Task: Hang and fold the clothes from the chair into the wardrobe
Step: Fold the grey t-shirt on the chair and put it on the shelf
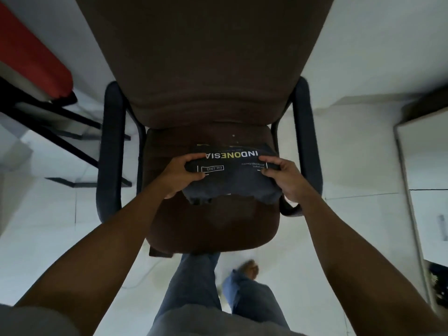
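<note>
A folded dark T-shirt [232, 180] with white and yellow lettering is held just above the seat of a brown armchair [213, 224]. My left hand [180, 174] grips the shirt's left end, thumb on top and fingers curled under. My right hand [282, 177] grips the right end the same way. The chair's tall backrest [203, 57] fills the upper middle of the view. No wardrobe is clearly visible.
Dark padded armrests [112, 146] flank the seat on both sides. A red cushioned piece on a black frame [31, 59] stands at the upper left. A white panel edge [417, 190] runs down the right. White tiled floor [48, 214] surrounds the chair; my legs stand below the seat.
</note>
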### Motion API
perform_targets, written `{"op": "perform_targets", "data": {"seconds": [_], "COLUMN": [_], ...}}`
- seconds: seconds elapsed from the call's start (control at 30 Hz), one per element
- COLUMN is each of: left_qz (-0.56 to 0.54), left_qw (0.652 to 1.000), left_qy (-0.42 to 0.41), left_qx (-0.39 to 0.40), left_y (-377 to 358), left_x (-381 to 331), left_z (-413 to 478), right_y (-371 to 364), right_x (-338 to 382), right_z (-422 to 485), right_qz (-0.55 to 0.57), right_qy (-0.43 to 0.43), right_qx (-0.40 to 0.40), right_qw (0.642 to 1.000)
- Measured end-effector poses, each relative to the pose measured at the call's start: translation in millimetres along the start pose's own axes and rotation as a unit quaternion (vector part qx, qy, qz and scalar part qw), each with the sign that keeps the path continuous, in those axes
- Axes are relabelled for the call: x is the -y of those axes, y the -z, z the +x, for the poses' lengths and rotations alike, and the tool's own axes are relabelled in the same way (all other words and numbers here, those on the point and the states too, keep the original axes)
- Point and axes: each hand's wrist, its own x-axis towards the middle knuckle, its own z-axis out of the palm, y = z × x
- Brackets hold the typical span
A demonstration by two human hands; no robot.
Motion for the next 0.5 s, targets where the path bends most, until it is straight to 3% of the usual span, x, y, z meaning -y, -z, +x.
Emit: {"op": "perform_targets", "data": {"seconds": [0.23,0.5], "left_qz": [0.056,0.098], "left_qw": [0.995,0.966], "left_qy": [-0.08,-0.196], "left_qx": [0.036,0.14], "left_y": [-85,-304], "left_x": [-101,-146], "left_z": [-59,-154], "right_y": [91,254], "right_x": [31,-21], "right_z": [-114,-326], "right_qz": [0.049,0.053], "right_qy": [0.083,0.189], "right_qx": [-0.045,-0.177], "right_qw": [0.994,0.964]}}
